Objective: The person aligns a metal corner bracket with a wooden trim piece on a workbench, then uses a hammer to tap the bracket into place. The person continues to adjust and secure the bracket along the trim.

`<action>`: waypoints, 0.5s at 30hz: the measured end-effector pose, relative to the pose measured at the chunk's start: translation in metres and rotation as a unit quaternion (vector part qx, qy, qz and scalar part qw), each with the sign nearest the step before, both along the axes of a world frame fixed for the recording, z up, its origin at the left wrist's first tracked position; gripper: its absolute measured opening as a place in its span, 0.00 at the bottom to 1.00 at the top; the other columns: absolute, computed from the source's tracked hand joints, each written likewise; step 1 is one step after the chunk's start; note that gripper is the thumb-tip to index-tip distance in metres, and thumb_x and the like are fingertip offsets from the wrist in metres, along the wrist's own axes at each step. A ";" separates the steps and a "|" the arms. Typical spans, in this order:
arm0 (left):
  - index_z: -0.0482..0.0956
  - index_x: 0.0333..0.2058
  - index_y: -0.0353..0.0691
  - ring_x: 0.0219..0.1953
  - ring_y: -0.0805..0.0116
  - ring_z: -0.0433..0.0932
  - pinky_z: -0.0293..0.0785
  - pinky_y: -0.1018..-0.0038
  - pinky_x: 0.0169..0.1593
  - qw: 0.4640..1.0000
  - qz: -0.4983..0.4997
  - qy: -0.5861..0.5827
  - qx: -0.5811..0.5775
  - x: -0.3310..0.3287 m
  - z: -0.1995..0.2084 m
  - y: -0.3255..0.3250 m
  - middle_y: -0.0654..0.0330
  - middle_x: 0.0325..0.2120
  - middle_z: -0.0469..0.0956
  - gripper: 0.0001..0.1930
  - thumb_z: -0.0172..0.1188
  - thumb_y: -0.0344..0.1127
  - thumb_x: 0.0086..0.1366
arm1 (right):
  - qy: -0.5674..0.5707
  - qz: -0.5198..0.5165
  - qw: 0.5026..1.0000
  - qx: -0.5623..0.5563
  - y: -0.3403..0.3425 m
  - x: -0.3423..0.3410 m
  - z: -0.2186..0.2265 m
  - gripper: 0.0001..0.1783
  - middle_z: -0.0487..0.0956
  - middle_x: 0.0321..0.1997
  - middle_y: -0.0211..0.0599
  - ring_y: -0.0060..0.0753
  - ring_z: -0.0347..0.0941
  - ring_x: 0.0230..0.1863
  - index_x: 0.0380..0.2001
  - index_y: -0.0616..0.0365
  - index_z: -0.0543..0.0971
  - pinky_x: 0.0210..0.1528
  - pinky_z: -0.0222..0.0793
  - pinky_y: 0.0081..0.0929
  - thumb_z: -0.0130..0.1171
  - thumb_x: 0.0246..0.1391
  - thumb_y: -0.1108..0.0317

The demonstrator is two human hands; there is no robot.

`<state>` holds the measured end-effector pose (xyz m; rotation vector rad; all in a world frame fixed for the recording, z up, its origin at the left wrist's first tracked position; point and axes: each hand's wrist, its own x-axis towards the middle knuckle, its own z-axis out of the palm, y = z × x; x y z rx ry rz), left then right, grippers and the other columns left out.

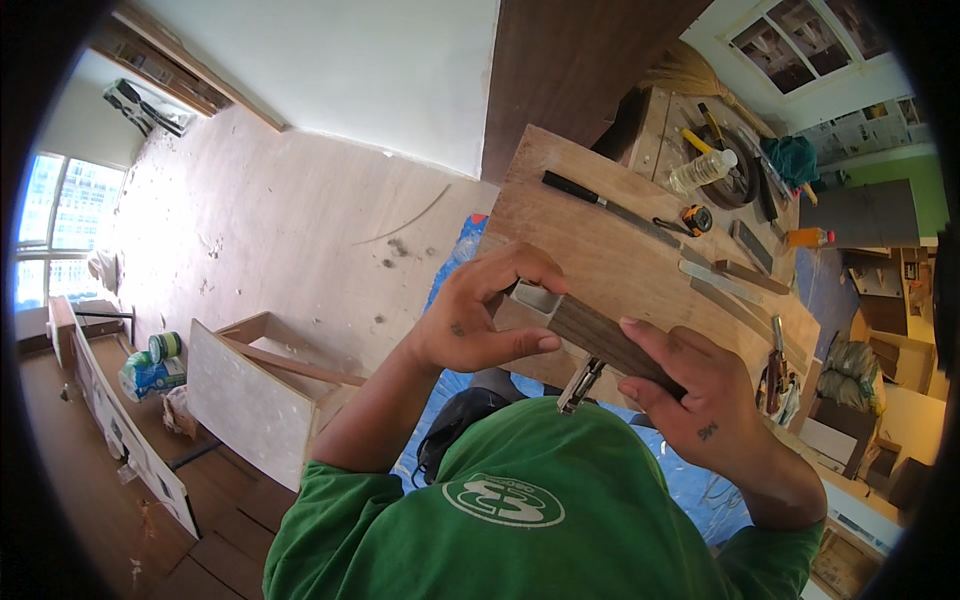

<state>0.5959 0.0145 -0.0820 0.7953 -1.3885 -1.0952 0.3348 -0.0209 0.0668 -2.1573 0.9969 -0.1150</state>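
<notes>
In the head view, my only feed, I have the dark wooden block [610,338] raised over the near edge of the worktop [590,235], slanting down to the right. My left hand [455,315] is partly curled, fingers above and thumb below, about its left end, where a pale grey piece [535,297] sits; I can't tell whether that is separate. My right hand [705,395] is closed further, pinching the other end between thumb and fingers. A metal fitting [582,383] shows beneath the block, in front of the green shirt [560,480]; what holds it is unclear to me. If it is loose, I judge a tilt could drop it past the near edge. The left grip looks the lighter, so a sideways push there might twist the block free. Lowering it toward the worktop's right corner could knock the strips, while the tape measure [695,220] and black-handled tool [572,187] lie nearer the far edge.
</notes>
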 end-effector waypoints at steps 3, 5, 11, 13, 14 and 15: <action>0.82 0.48 0.32 0.50 0.58 0.79 0.71 0.65 0.56 1.000 0.000 -0.008 -0.009 0.001 0.001 -0.001 0.52 0.45 0.81 0.25 0.80 0.31 0.52 | 0.012 0.001 1.000 0.000 -0.002 0.001 0.002 0.31 0.77 0.31 0.41 0.34 0.74 0.29 0.63 0.60 0.78 0.32 0.71 0.30 0.73 0.56 0.73; 0.82 0.48 0.35 0.49 0.60 0.80 0.74 0.68 0.54 1.000 0.007 -0.014 -0.024 0.000 -0.001 -0.003 0.54 0.45 0.82 0.24 0.80 0.34 0.54 | 0.016 0.003 1.000 -0.003 -0.003 0.002 0.002 0.31 0.77 0.31 0.41 0.33 0.74 0.28 0.63 0.60 0.78 0.32 0.71 0.30 0.73 0.56 0.73; 0.81 0.48 0.33 0.50 0.59 0.79 0.72 0.66 0.55 1.000 0.001 -0.003 -0.020 0.000 -0.001 -0.004 0.53 0.45 0.81 0.25 0.80 0.32 0.53 | 0.016 0.005 1.000 -0.015 -0.005 0.002 0.001 0.31 0.77 0.31 0.41 0.42 0.76 0.27 0.64 0.56 0.78 0.31 0.74 0.36 0.72 0.56 0.69; 0.81 0.48 0.32 0.50 0.59 0.79 0.71 0.66 0.55 1.000 -0.003 -0.002 -0.019 0.000 0.000 -0.004 0.52 0.45 0.80 0.25 0.80 0.31 0.53 | 0.022 0.006 1.000 -0.010 -0.006 0.002 0.002 0.31 0.77 0.31 0.41 0.42 0.76 0.28 0.64 0.56 0.78 0.32 0.74 0.35 0.72 0.56 0.70; 0.81 0.48 0.32 0.50 0.59 0.79 0.71 0.66 0.55 1.000 -0.001 -0.004 -0.023 0.000 0.000 -0.004 0.52 0.45 0.80 0.25 0.80 0.31 0.53 | 0.026 0.006 1.000 -0.008 -0.007 0.002 0.002 0.31 0.77 0.31 0.41 0.42 0.75 0.28 0.64 0.56 0.78 0.32 0.74 0.35 0.72 0.56 0.70; 0.81 0.48 0.32 0.50 0.59 0.79 0.71 0.66 0.55 1.000 0.001 -0.007 -0.027 0.000 0.000 -0.005 0.52 0.45 0.80 0.25 0.80 0.31 0.53 | 0.023 0.009 1.000 -0.011 -0.007 0.002 0.002 0.31 0.77 0.31 0.42 0.42 0.75 0.28 0.64 0.57 0.78 0.32 0.74 0.35 0.72 0.56 0.70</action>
